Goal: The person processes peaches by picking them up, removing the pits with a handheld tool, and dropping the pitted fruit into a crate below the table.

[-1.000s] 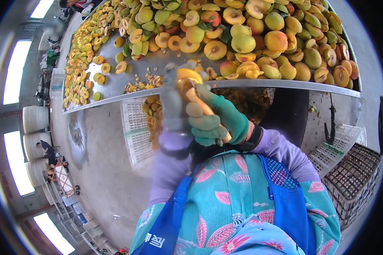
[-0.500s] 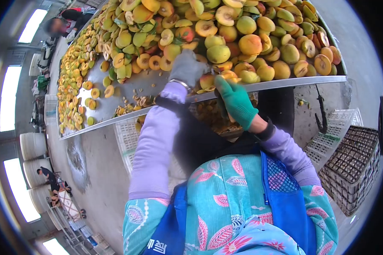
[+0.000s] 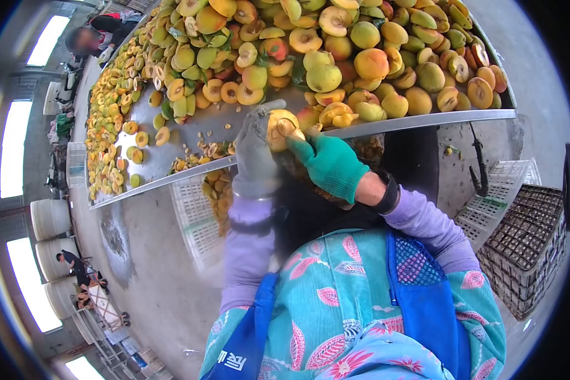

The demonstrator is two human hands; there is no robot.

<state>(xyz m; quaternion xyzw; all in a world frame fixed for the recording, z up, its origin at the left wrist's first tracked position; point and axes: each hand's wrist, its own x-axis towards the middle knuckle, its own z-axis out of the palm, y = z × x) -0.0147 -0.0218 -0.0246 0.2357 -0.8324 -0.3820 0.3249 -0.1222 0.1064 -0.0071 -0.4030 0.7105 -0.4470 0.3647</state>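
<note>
A cut yellow peach (image 3: 282, 131) is held in my left hand (image 3: 256, 142), which wears a grey glove blurred by motion. Its cut face, with the pit area, is turned towards my right hand. My right hand (image 3: 337, 163), in a green knitted glove, is closed, and its thumb or fingertip touches the cut face. What else this hand grips is hidden. Both hands are at the front rim of the metal table (image 3: 418, 123), just below the heap of whole and halved peaches (image 3: 367, 63).
Pits and scraps (image 3: 209, 155) lie on the table's front left. Under the rim is a white crate (image 3: 193, 212) with peach pieces. To the right stand another white crate (image 3: 487, 196) and a dark crate (image 3: 519, 253). A person (image 3: 88, 41) is at the far left end.
My left hand has drawn back from the heap towards me and now shows a cut peach. My right hand has shifted slightly down and left, to meet it.
</note>
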